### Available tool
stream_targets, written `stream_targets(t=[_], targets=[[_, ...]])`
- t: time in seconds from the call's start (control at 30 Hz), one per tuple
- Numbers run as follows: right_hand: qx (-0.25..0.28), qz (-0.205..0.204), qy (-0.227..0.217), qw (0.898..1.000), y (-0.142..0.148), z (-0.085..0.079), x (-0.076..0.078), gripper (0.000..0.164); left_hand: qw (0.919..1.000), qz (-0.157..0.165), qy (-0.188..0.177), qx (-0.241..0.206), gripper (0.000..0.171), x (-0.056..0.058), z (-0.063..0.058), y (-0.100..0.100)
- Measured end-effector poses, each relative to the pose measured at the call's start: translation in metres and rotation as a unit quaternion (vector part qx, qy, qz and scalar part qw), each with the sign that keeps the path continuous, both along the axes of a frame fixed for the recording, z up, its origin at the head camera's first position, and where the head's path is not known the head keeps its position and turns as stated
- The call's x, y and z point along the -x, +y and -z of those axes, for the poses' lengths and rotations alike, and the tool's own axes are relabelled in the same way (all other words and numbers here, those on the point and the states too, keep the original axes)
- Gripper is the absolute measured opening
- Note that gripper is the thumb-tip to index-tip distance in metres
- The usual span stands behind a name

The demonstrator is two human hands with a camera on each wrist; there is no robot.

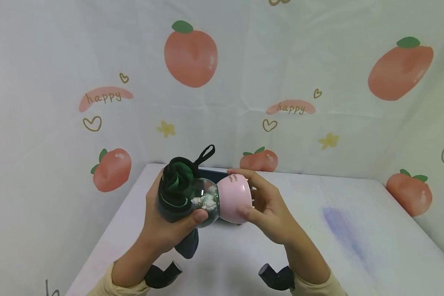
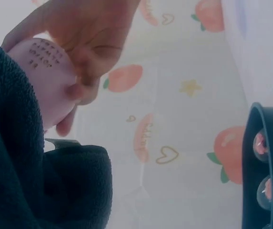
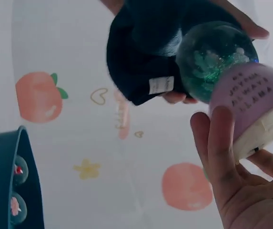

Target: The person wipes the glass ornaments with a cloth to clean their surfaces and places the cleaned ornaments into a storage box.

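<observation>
A snow globe with a clear glass ball (image 1: pixel 206 202) and a pink base (image 1: pixel 234 198) is held sideways above the table. My left hand (image 1: pixel 163 224) grips a dark green towel cloth (image 1: pixel 176 191) wrapped over the ball's top, thumb pressed on the glass. My right hand (image 1: pixel 266 207) holds the pink base, fingers and thumb curled round it. In the right wrist view the glass ball (image 3: pixel 216 58) shows a small figure inside, the base (image 3: pixel 250 102) bears printed letters, and the dark cloth (image 3: pixel 143 57) hangs beside it. The left wrist view shows the cloth (image 2: pixel 26 176) and pink base (image 2: pixel 45 78).
A dark tray (image 1: pixel 211 174) lies on the white table (image 1: pixel 355 246) behind the globe; the wrist views show the tray (image 2: pixel 265 167) holding more small globes (image 3: pixel 17 191). Peach-printed fabric (image 1: pixel 222 82) walls the back and sides.
</observation>
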State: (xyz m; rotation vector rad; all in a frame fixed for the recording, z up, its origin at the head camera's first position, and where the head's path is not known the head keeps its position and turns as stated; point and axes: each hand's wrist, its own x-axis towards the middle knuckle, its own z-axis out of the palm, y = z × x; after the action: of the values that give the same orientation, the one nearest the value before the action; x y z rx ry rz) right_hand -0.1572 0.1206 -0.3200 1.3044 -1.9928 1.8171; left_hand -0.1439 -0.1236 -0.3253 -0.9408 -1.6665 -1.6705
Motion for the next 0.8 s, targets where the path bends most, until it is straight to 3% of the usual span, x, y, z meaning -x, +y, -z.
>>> stream_targets(t=[0.07, 0.17, 0.37, 0.53, 0.67, 0.8], targets=[[0.006, 0.001, -0.007, 1.0, 0.0013, -0.0007, -0.0001, 0.058, 0.9999, -0.001, -0.007, 0.01, 0.069, 0.0001, -0.0002, 0.0002], [0.002, 0.009, 0.007, 1.0, 0.0032, -0.0012, -0.0003, 0.065, 0.9994, -0.008, -0.016, 0.028, 0.07, 0.0008, 0.0004, -0.0003], [0.009, -0.011, 0.125, 0.992, 0.0074, -0.0011, 0.0033, 0.084, 0.9979, 0.013, -0.031, 0.056, 0.065, 0.0027, 0.0002, -0.0024], [0.008, -0.029, 0.197, 0.98, 0.0072, -0.0054, 0.0027, 0.082, 0.9974, -0.003, -0.035, 0.063, 0.066, 0.004, 0.0002, -0.0041], [0.017, -0.009, 0.192, 0.981, 0.0061, -0.0059, 0.003, 0.074, 0.9987, 0.005, -0.023, 0.045, 0.067, 0.0022, 0.0009, -0.0004], [-0.01, 0.044, 0.102, 0.994, 0.0093, -0.0045, 0.0021, 0.06, 0.9992, 0.012, -0.011, 0.037, 0.07, -0.0005, 0.0022, 0.0038]])
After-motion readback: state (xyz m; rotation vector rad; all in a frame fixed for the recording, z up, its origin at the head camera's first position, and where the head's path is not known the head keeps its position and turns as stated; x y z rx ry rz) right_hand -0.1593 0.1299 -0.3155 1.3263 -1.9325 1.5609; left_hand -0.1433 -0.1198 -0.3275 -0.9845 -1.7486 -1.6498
